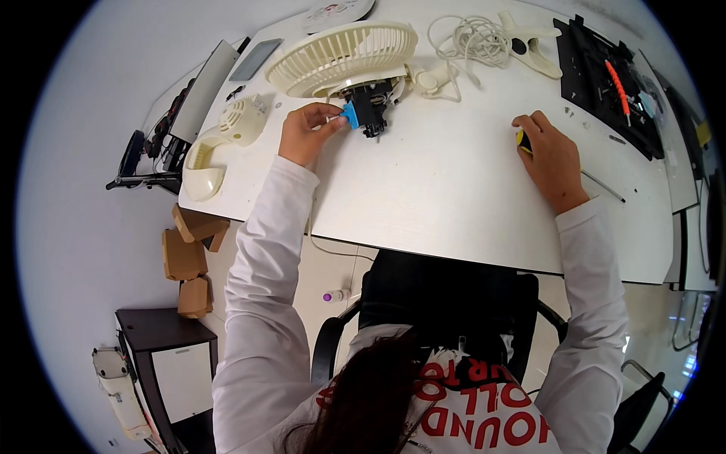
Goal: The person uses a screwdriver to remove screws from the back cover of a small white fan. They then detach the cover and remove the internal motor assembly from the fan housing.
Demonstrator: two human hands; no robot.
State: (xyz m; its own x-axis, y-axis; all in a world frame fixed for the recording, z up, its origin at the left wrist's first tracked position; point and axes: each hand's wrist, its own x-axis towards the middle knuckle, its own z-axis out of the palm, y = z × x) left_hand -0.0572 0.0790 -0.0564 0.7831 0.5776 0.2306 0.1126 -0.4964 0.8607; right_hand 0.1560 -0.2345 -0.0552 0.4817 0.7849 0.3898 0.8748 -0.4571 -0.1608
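A cream fan head (344, 59) with a slatted round cage lies on the white table (439, 197), ahead and slightly left. Its black motor unit (370, 110) juts from the cage toward me. My left hand (305, 136) pinches a small bright blue piece (350, 116) at the motor's left side; whether the piece is fixed to the motor I cannot tell. Out to the right, my right hand (552, 160) is closed around the yellow-and-black handle of a screwdriver (605, 187). Its shank points down and right, away from the fan.
A cream housing (243, 119) and curved cream part (203, 170) lie at left. Beyond them is a grey phone-like slab (255, 60). A coiled cable (480, 41) and cream stand piece (533, 47) sit at the back; a black tray (609, 83) with an orange-red tool (618, 89) at right.
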